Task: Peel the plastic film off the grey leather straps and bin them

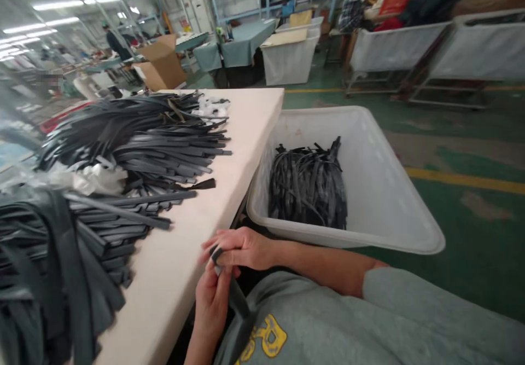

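My left hand [214, 291] and my right hand [241, 249] meet at the near edge of the pale table. Both are closed on the end of one dark grey fabric strip [238, 299], pinched between thumbs and fingers. A small folded bit of its end shows at the fingertips, and the rest hangs down against my shirt. To the left, a large pile of similar grey strips [164, 151] covers much of the table [184, 233]. A nearer bundle of wider strips [61, 266] drapes across the lower left. My fingers partly hide the strip.
A white plastic bin [381, 184] beside the table holds a heap of dark strips [307, 187]. White crumpled plastic [98, 179] lies among the strips on the table. Beyond stand a cardboard box [162, 64], another white bin [291, 56] and grey carts [397, 50]. A person [117, 42] stands far left.
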Tool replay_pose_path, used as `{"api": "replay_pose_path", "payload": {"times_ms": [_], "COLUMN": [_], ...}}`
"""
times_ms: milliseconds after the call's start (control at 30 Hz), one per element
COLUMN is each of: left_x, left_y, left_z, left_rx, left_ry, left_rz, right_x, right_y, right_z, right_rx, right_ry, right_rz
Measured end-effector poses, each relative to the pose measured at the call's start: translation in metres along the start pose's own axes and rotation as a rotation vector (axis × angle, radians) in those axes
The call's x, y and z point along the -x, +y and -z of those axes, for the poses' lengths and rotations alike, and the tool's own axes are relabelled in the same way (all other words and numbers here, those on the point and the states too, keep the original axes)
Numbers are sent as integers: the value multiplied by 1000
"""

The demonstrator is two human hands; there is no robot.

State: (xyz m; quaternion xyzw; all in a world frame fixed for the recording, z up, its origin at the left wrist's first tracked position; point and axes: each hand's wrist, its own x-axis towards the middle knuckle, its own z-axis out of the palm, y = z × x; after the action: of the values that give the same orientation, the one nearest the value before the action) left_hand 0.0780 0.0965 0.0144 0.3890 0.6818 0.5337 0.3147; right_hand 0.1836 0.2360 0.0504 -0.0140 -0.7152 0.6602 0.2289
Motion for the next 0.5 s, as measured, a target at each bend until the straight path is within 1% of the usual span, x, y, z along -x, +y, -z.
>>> {"api": "replay_pose_path", "payload": {"times_ms": [100,200,267,333,400,500], "left_x": [2,8,13,16,18,16], "left_y": [-7,-8,-8,-9,-13,-21], "left_z": [0,-7,-15,-24,-33,-42], "left_rx": [7,28,29,-3,-67,-159], "left_ry": [-12,25,26,-23,-100,-241], "left_rz": [17,55,59,40,32,83], "right_x": [6,10,12,16,21,28], "right_y": [16,24,21,13,6,1], "right_z": [-3,-7,-4,2,12,31], "right_rx": [12,-11,-59,-115,-148,-127], "right_ry": [-45,22,84,164,248,367], "right_rz": [15,16,11,-4,-20,-29]}}
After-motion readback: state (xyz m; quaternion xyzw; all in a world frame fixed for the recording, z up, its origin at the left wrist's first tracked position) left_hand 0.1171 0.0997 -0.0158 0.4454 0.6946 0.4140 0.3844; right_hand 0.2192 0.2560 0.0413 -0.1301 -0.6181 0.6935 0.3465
